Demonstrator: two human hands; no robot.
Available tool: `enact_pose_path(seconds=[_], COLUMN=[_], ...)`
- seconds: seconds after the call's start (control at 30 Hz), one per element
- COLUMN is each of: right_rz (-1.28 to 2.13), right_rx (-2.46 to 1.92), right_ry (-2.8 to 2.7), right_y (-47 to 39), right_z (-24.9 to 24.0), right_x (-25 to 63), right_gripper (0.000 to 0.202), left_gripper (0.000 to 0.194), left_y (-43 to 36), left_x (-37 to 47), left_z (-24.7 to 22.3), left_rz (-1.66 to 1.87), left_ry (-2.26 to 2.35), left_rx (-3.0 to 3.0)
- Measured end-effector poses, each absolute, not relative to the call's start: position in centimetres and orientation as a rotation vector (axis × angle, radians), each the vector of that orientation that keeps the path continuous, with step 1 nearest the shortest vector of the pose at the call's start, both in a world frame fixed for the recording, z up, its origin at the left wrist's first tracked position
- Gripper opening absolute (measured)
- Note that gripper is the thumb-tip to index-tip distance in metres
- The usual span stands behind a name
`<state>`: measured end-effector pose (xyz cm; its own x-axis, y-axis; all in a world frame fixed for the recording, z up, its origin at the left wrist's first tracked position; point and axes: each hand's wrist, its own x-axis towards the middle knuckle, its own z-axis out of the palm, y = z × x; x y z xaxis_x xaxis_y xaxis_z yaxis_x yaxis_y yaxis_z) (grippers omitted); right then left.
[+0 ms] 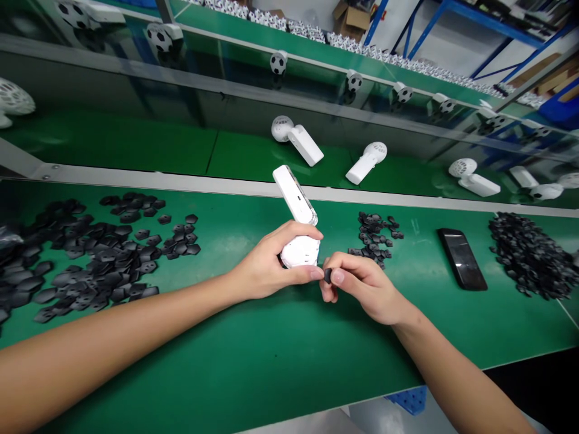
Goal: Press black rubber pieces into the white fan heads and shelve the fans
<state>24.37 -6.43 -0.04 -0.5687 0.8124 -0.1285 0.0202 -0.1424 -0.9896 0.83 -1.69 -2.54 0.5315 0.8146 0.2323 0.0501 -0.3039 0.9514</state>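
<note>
My left hand [275,259] is closed around the round head of a white handheld fan [300,252], whose flat handle [292,191] points away from me. Between thumb and finger of my right hand [357,280] is a small black plastic piece [328,275], close beside the fan's head and near my left thumb tip. I cannot tell whether the piece touches the fan. Just right of the fan lie several small black pieces [371,232] in a loose group. Larger black pentagon pieces [108,259] are heaped on the left of the table.
A black phone [462,259] lies right of my right hand, with another black heap [534,256] beyond it. White fans [306,144] lie behind the pale rail [217,185]. Football-patterned fans [278,62] line the shelf above. The green table's front edge [325,410] is close to me.
</note>
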Motion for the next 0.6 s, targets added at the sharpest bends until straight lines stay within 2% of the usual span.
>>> enact_pose_path(seconds=[0.47,0.6], right_rz=[1.763,1.723], right_rx=[-0.925,-0.935], right_ry=[-1.617,-1.655], right_y=[-6.51,-6.50], right_z=[-0.01,0.07], right_x=[24.76,24.66], right_gripper=[0.018,0.017], left_gripper=[0.043,0.047], left_y=[-1.77,-1.72], left_x=[0.77,0.65], left_z=[-2.60,-2.62], left_rz=[0.904,0.904], left_ry=[0.658,0.608], left_rx=[1.744,1.694])
